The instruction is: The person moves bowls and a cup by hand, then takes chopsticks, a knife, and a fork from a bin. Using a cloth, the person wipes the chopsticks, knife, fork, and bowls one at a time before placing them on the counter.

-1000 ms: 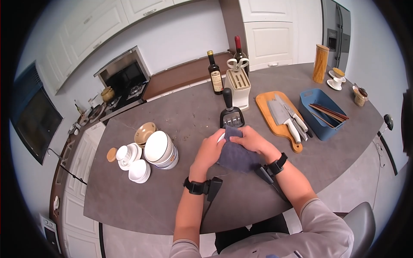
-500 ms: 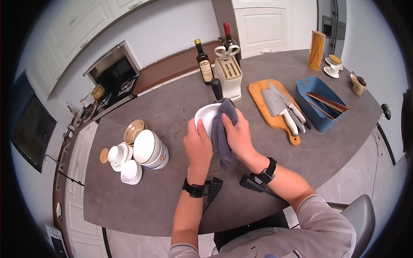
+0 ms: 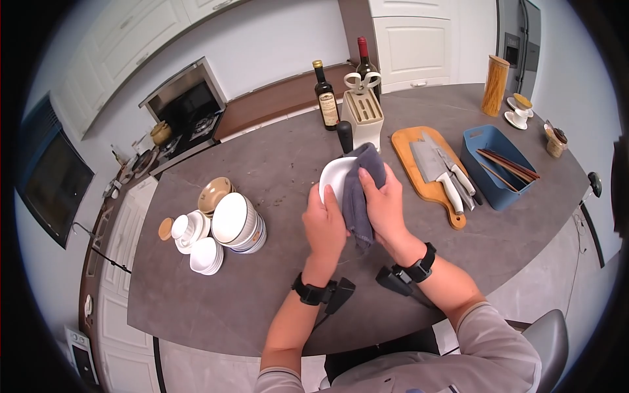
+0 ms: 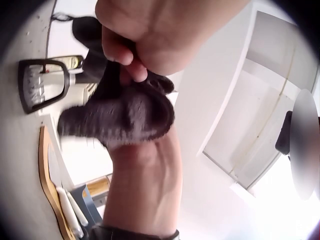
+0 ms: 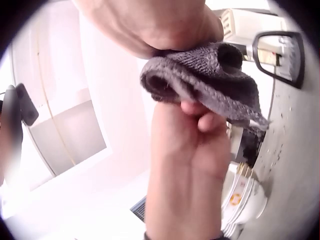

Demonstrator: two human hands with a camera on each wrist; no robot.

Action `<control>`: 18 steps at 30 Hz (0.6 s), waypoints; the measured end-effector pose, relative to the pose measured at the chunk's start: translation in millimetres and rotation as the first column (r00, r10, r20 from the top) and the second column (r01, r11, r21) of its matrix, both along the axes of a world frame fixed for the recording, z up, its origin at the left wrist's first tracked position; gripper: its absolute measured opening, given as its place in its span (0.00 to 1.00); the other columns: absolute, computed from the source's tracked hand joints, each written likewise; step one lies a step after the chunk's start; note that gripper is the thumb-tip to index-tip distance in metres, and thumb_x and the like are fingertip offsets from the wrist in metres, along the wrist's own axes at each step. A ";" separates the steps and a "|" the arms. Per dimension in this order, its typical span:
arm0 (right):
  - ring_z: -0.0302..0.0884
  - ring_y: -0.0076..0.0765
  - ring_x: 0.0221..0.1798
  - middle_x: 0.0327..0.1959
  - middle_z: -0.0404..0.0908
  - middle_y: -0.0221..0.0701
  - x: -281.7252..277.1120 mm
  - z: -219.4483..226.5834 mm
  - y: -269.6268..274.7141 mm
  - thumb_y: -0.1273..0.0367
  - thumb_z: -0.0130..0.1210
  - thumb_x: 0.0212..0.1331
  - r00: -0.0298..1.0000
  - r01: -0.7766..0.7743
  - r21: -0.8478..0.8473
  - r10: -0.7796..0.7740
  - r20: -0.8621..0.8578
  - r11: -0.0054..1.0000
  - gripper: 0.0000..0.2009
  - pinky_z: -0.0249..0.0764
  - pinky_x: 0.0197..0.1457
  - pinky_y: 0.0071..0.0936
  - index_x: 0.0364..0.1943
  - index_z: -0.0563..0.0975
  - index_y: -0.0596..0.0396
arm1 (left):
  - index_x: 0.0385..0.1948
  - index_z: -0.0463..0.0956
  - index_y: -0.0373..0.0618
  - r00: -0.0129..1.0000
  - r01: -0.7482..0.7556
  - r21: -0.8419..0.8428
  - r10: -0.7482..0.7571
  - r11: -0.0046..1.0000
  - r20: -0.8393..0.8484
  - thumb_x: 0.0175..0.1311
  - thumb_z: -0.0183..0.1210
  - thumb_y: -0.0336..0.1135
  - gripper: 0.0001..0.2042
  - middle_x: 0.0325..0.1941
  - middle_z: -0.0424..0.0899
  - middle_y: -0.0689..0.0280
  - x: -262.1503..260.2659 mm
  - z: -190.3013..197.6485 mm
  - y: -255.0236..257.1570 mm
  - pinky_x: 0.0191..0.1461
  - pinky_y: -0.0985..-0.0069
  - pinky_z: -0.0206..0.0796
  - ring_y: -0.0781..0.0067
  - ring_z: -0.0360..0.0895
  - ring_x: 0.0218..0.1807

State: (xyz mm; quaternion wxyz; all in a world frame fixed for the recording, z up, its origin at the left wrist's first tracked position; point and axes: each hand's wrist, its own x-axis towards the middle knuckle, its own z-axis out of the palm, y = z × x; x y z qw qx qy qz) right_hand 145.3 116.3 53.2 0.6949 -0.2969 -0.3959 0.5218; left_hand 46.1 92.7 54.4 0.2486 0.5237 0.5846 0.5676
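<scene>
In the head view, a small white bowl (image 3: 335, 173) is tilted between both hands above the grey table. My left hand (image 3: 324, 219) grips its left side, thumb over the rim. On the other side my right hand (image 3: 386, 206) holds a dark grey cloth (image 3: 357, 203) against the bowl, its thumb pressing the cloth near the inside. The cloth covers the bowl's right part and hangs below it. In the left wrist view the cloth (image 4: 120, 117) hides the bowl, and the folded cloth (image 5: 200, 75) fills the space between the hands in the right wrist view.
Left on the table are stacked large bowls (image 3: 239, 223), small white bowls (image 3: 206, 255) and a brown bowl (image 3: 215, 195). Beyond the hands stand a black-handled tool (image 3: 344, 136), a knife block (image 3: 362, 118) and bottles. Right are a cutting board (image 3: 426, 187) with knives and a blue bin (image 3: 499, 196).
The bowl, first mostly hidden under the cloth, has been raised and tilted so its white inside shows. Both hands have turned with it, and the cloth now hangs at the right.
</scene>
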 end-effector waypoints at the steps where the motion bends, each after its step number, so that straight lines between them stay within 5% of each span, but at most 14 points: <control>1: 0.73 0.20 0.31 0.33 0.77 0.28 -2.4 -1.6 -1.5 0.71 0.50 0.65 0.999 0.043 -0.031 -0.042 0.019 0.999 0.09 0.72 0.35 0.22 0.45 0.71 0.61 | 0.42 0.72 0.38 1.000 0.004 0.088 -0.004 0.996 -0.001 0.70 0.45 0.40 0.14 0.16 0.77 0.53 0.7 -12.0 6.2 0.28 0.62 0.70 0.59 0.80 0.20; 2: 0.73 0.20 0.31 0.33 0.77 0.28 -2.4 -3.4 -0.2 0.71 0.50 0.65 0.999 0.042 -0.033 -0.042 0.019 0.999 0.09 0.72 0.35 0.22 0.45 0.71 0.61 | 0.42 0.72 0.36 1.000 0.010 0.174 -0.010 0.985 -0.004 0.70 0.44 0.40 0.15 0.16 0.77 0.52 0.6 -19.4 9.6 0.28 0.62 0.70 0.61 0.80 0.20; 3: 0.74 0.21 0.32 0.33 0.78 0.28 -1.8 -5.8 1.6 0.71 0.50 0.64 1.000 0.012 -0.055 -0.011 0.017 0.998 0.09 0.72 0.35 0.22 0.45 0.71 0.61 | 0.44 0.72 0.37 0.994 0.112 -0.029 -0.112 0.993 -0.014 0.69 0.45 0.40 0.15 0.19 0.78 0.51 -3.4 6.9 -2.4 0.30 0.62 0.70 0.57 0.81 0.23; 4: 0.74 0.21 0.32 0.33 0.79 0.29 -0.9 -7.6 2.4 0.72 0.50 0.64 1.000 -0.017 -0.079 0.018 0.011 0.997 0.09 0.72 0.36 0.22 0.45 0.72 0.62 | 0.44 0.72 0.37 0.993 0.114 -0.033 -0.115 0.993 -0.014 0.69 0.45 0.40 0.15 0.19 0.78 0.51 -12.3 14.9 -4.3 0.30 0.62 0.70 0.57 0.81 0.23; 5: 0.74 0.21 0.32 0.33 0.79 0.29 4.2 -6.3 2.6 0.72 0.50 0.64 1.000 -0.014 -0.083 0.014 0.010 0.996 0.09 0.72 0.36 0.22 0.45 0.72 0.62 | 0.45 0.72 0.40 0.971 0.141 -0.049 -0.148 0.989 -0.189 0.68 0.45 0.40 0.14 0.21 0.79 0.51 -22.5 20.9 -5.1 0.31 0.61 0.70 0.54 0.81 0.24; 6: 0.74 0.21 0.33 0.33 0.79 0.30 12.4 -3.1 3.8 0.72 0.51 0.63 0.956 -0.157 -0.022 0.158 0.246 0.987 0.09 0.72 0.37 0.21 0.45 0.73 0.62 | 0.46 0.72 0.42 0.917 0.165 -0.067 -0.178 0.984 -0.357 0.68 0.46 0.40 0.14 0.23 0.80 0.51 -32.6 24.5 -4.5 0.32 0.60 0.70 0.51 0.80 0.26; 7: 0.75 0.20 0.34 0.33 0.80 0.30 16.2 -0.7 5.5 0.72 0.52 0.63 0.837 -0.308 0.005 0.269 0.476 0.951 0.10 0.72 0.38 0.21 0.45 0.73 0.62 | 0.47 0.73 0.47 0.821 0.123 0.167 -0.006 0.978 -0.572 0.67 0.47 0.40 0.13 0.24 0.81 0.51 -43.7 17.7 -0.1 0.33 0.58 0.69 0.46 0.79 0.28; 10: 0.75 0.18 0.35 0.33 0.81 0.30 11.8 -7.3 5.8 0.72 0.53 0.62 0.722 -0.238 0.148 0.072 0.688 0.960 0.10 0.72 0.39 0.20 0.44 0.74 0.63 | 0.46 0.74 0.49 0.743 0.189 0.051 -0.109 0.981 -0.660 0.67 0.48 0.40 0.12 0.24 0.80 0.51 -50.1 20.7 -4.6 0.33 0.57 0.68 0.44 0.77 0.28; 12: 0.73 0.16 0.38 0.35 0.80 0.30 4.3 -11.8 4.1 0.73 0.54 0.62 0.781 -0.224 0.110 0.111 0.615 0.968 0.10 0.72 0.41 0.19 0.46 0.74 0.62 | 0.47 0.74 0.50 0.761 0.207 0.120 -0.083 0.971 -0.643 0.68 0.47 0.39 0.11 0.24 0.79 0.49 -47.5 14.5 -0.7 0.32 0.55 0.67 0.43 0.77 0.28; 14: 0.75 0.17 0.35 0.33 0.81 0.30 -4.7 -14.3 1.9 0.72 0.54 0.62 0.941 -0.125 0.014 0.114 0.318 0.992 0.10 0.71 0.38 0.20 0.44 0.75 0.62 | 0.49 0.73 0.51 0.774 0.164 0.180 -0.013 0.970 -0.633 0.68 0.47 0.38 0.12 0.24 0.79 0.49 -46.0 9.6 5.0 0.32 0.55 0.67 0.43 0.77 0.28; 16: 0.75 0.19 0.36 0.36 0.79 0.30 -16.2 -15.2 -1.7 0.72 0.52 0.63 0.973 -0.113 -0.051 0.121 0.196 0.992 0.10 0.71 0.40 0.20 0.45 0.74 0.61 | 0.50 0.72 0.50 0.828 0.113 0.228 0.035 0.967 -0.559 0.69 0.46 0.37 0.12 0.25 0.79 0.49 -40.6 3.6 10.2 0.32 0.55 0.67 0.43 0.77 0.28; 18: 0.74 0.20 0.39 0.39 0.77 0.30 -25.6 -16.4 -7.5 0.72 0.50 0.65 0.994 0.033 -0.097 -0.043 -0.100 0.995 0.10 0.72 0.41 0.21 0.47 0.71 0.61 | 0.50 0.71 0.49 0.875 0.055 0.267 0.082 0.962 -0.477 0.69 0.46 0.37 0.12 0.26 0.79 0.49 -29.7 -2.9 11.2 0.32 0.55 0.66 0.43 0.77 0.29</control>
